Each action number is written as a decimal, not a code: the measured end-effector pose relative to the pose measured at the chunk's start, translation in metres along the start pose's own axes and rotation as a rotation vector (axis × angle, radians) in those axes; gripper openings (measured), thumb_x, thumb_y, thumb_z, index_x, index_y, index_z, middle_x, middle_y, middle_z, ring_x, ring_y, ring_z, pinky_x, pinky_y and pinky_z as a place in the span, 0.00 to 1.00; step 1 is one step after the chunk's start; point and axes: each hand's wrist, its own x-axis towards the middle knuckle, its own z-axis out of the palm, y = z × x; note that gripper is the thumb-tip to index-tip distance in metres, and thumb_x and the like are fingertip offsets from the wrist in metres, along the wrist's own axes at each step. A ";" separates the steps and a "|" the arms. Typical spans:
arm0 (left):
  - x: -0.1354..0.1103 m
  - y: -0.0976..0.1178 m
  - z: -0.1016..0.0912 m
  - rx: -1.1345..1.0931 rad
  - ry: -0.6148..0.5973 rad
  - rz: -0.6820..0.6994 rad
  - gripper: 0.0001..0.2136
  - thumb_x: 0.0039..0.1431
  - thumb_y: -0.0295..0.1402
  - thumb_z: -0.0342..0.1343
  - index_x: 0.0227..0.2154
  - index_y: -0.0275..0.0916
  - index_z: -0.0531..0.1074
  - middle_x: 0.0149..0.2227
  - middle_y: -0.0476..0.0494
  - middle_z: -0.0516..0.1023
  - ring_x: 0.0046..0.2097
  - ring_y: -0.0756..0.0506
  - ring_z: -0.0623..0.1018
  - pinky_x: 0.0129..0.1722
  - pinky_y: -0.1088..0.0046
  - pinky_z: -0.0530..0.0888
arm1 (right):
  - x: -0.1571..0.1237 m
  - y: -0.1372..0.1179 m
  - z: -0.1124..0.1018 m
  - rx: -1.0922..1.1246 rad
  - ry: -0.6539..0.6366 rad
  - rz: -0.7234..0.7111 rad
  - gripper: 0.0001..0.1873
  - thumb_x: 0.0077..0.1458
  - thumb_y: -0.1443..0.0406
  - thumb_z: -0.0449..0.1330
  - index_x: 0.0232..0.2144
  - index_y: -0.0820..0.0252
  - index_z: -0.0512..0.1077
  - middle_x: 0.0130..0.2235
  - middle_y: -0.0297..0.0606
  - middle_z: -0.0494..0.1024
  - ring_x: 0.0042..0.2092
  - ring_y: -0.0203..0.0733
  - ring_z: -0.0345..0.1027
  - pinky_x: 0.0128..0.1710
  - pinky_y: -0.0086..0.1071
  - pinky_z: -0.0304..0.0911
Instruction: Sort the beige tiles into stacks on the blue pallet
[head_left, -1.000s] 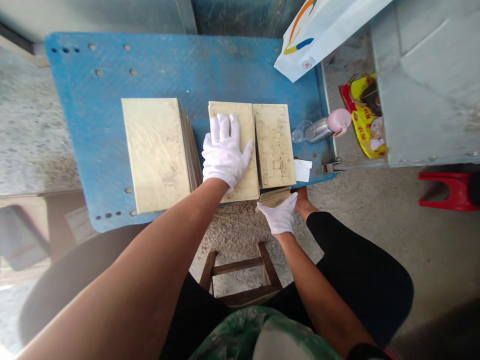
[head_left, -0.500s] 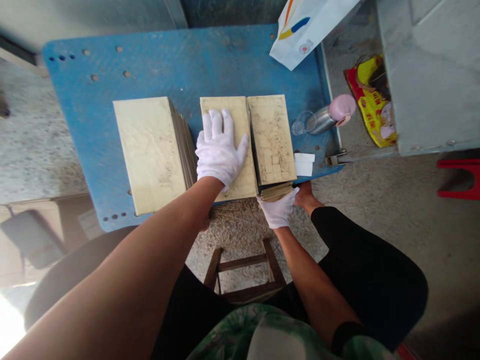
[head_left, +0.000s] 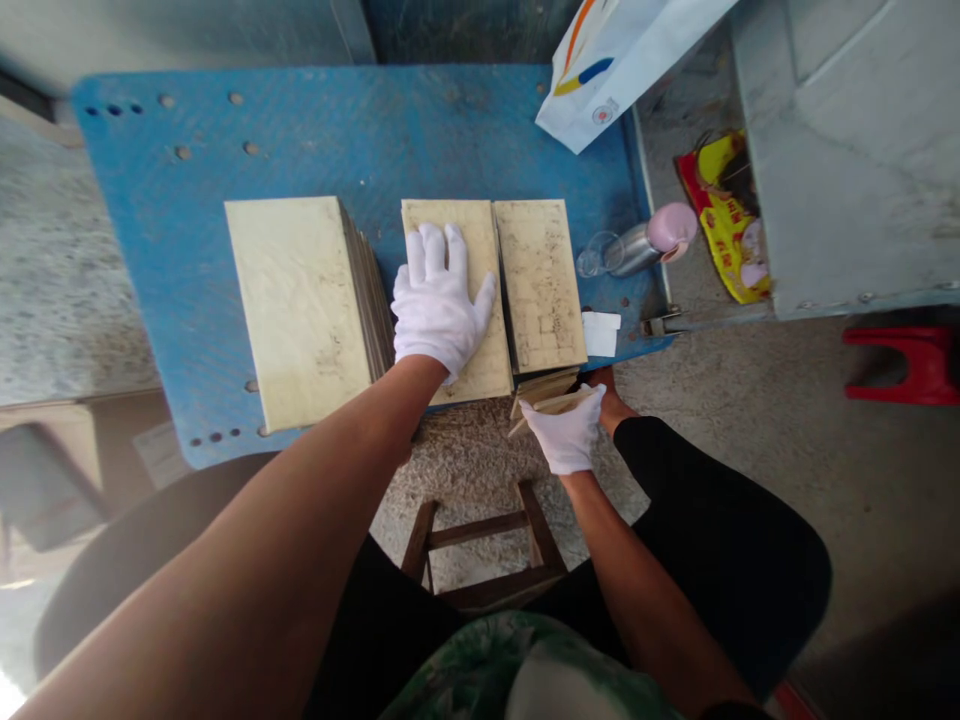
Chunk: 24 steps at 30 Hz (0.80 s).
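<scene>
Three stacks of pale beige boards stand on a blue table (head_left: 315,130). My left hand (head_left: 439,300), in a white glove, lies flat with fingers spread on the middle stack (head_left: 480,345). My right hand (head_left: 566,432), also gloved, grips a thin board (head_left: 541,410) at the near end of the right stack (head_left: 540,285), pulled out and tilted away from the pile. The big left stack (head_left: 300,305) stands apart, untouched.
A metal bottle with a pink cap (head_left: 649,245) lies at the table's right edge beside a small white paper (head_left: 602,333). A white bag (head_left: 622,60) hangs over the far right corner. A wooden stool (head_left: 480,545) stands below between my knees. A red stool (head_left: 904,360) is right.
My right hand has drawn one thin board outward from the near end of the right stack, so it now sticks out at an angle. The left hand has stayed flat on the middle stack.
</scene>
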 end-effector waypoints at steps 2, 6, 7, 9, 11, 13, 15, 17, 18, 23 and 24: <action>-0.001 0.000 -0.001 -0.004 -0.003 -0.008 0.35 0.64 0.47 0.37 0.68 0.29 0.44 0.70 0.29 0.46 0.69 0.32 0.46 0.63 0.48 0.55 | -0.004 -0.008 -0.021 -0.006 0.047 0.005 0.68 0.30 0.44 0.70 0.65 0.70 0.45 0.59 0.61 0.64 0.60 0.61 0.60 0.58 0.49 0.59; -0.002 -0.001 -0.001 -0.007 0.024 -0.014 0.34 0.66 0.49 0.35 0.68 0.33 0.45 0.70 0.33 0.47 0.70 0.34 0.46 0.64 0.52 0.55 | 0.002 -0.031 -0.076 -0.083 0.050 0.060 0.61 0.29 0.44 0.71 0.61 0.66 0.56 0.54 0.59 0.70 0.55 0.63 0.66 0.54 0.49 0.63; -0.002 -0.002 -0.001 -0.009 0.030 -0.010 0.34 0.66 0.49 0.35 0.68 0.32 0.45 0.70 0.32 0.47 0.70 0.33 0.46 0.64 0.51 0.56 | 0.006 -0.040 -0.090 -0.112 0.035 0.064 0.59 0.29 0.44 0.71 0.60 0.65 0.58 0.53 0.58 0.71 0.54 0.64 0.67 0.53 0.49 0.64; -0.003 -0.002 -0.001 -0.024 0.034 -0.003 0.34 0.66 0.48 0.35 0.68 0.30 0.45 0.70 0.30 0.47 0.70 0.32 0.46 0.63 0.50 0.56 | 0.016 -0.061 -0.114 -0.178 0.012 0.047 0.55 0.30 0.44 0.71 0.58 0.64 0.61 0.51 0.57 0.73 0.54 0.64 0.67 0.53 0.50 0.64; -0.003 -0.004 -0.003 -0.051 0.026 -0.001 0.34 0.66 0.48 0.35 0.68 0.31 0.44 0.70 0.30 0.46 0.70 0.32 0.45 0.64 0.49 0.55 | 0.029 -0.088 -0.132 -0.238 -0.004 0.012 0.53 0.30 0.43 0.70 0.56 0.62 0.64 0.50 0.56 0.74 0.54 0.64 0.68 0.53 0.51 0.65; -0.004 -0.005 -0.005 -0.078 0.012 0.000 0.34 0.66 0.47 0.34 0.68 0.31 0.43 0.70 0.30 0.46 0.70 0.33 0.44 0.64 0.48 0.53 | 0.045 -0.117 -0.144 -0.268 -0.036 -0.032 0.50 0.29 0.41 0.70 0.52 0.61 0.68 0.48 0.55 0.76 0.52 0.63 0.70 0.51 0.52 0.66; -0.004 -0.006 -0.006 -0.089 0.000 0.005 0.34 0.66 0.47 0.35 0.68 0.30 0.43 0.70 0.28 0.45 0.70 0.32 0.43 0.64 0.48 0.53 | 0.062 -0.146 -0.150 -0.241 -0.129 -0.127 0.45 0.30 0.40 0.68 0.47 0.61 0.72 0.44 0.52 0.78 0.49 0.61 0.72 0.49 0.52 0.67; -0.004 -0.007 -0.006 -0.088 -0.004 0.005 0.34 0.66 0.47 0.35 0.68 0.30 0.43 0.70 0.29 0.45 0.70 0.32 0.44 0.64 0.48 0.53 | 0.077 -0.172 -0.149 -0.201 -0.207 -0.216 0.40 0.32 0.40 0.68 0.43 0.62 0.75 0.42 0.49 0.79 0.47 0.58 0.73 0.49 0.48 0.69; -0.004 -0.007 -0.006 -0.085 -0.004 0.005 0.34 0.66 0.47 0.35 0.68 0.30 0.43 0.70 0.29 0.45 0.71 0.32 0.44 0.64 0.49 0.54 | 0.084 -0.183 -0.146 -0.184 -0.224 -0.246 0.39 0.33 0.41 0.69 0.42 0.61 0.76 0.42 0.48 0.80 0.47 0.56 0.74 0.48 0.46 0.69; -0.004 -0.009 -0.001 -0.078 0.014 0.001 0.33 0.66 0.46 0.33 0.69 0.31 0.43 0.71 0.30 0.44 0.70 0.33 0.45 0.64 0.49 0.54 | 0.116 -0.223 -0.122 -0.244 -0.252 -0.287 0.35 0.37 0.46 0.70 0.42 0.65 0.77 0.41 0.47 0.80 0.50 0.56 0.72 0.48 0.44 0.70; -0.003 -0.010 0.000 -0.079 0.016 0.003 0.33 0.66 0.46 0.33 0.69 0.31 0.44 0.71 0.30 0.45 0.70 0.32 0.45 0.64 0.48 0.54 | 0.123 -0.227 -0.116 -0.271 -0.261 -0.285 0.35 0.38 0.47 0.70 0.42 0.66 0.77 0.41 0.48 0.80 0.50 0.57 0.72 0.48 0.45 0.69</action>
